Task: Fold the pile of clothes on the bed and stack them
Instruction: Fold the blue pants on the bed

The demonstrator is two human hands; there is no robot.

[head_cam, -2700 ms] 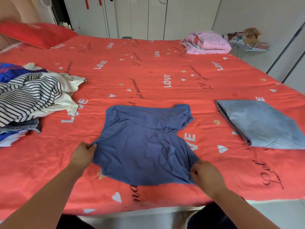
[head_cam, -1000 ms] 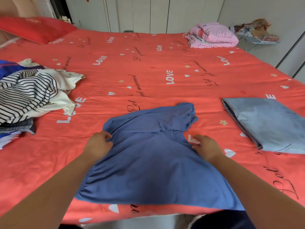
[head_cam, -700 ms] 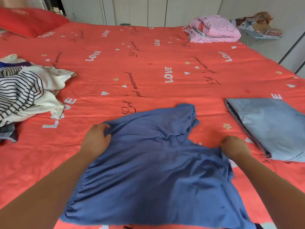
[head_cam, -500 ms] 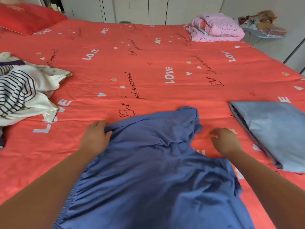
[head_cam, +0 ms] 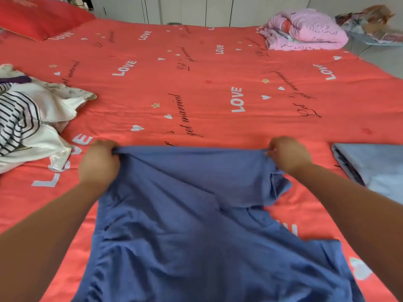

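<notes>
A blue garment (head_cam: 196, 225) lies spread on the red bed cover (head_cam: 196, 83), running from the near edge toward the middle. My left hand (head_cam: 99, 162) grips its far left corner and my right hand (head_cam: 287, 153) pinches its far right corner, with the top edge stretched taut between them. A pile of unfolded clothes (head_cam: 26, 123), striped and white pieces among them, sits at the left. A folded light-blue garment (head_cam: 375, 166) lies at the right, partly cut off by the frame.
A bundled pink blanket (head_cam: 305, 33) lies at the bed's far right corner. A red pillow (head_cam: 39, 16) sits at the far left. Cluttered items (head_cam: 370, 25) stand beyond the bed on the right, and white cupboard doors (head_cam: 185, 7) run along the back wall.
Both hands moved up the blue garment from its near edge to its far edge. They now grip the far corners and the top edge is pulled straight.
</notes>
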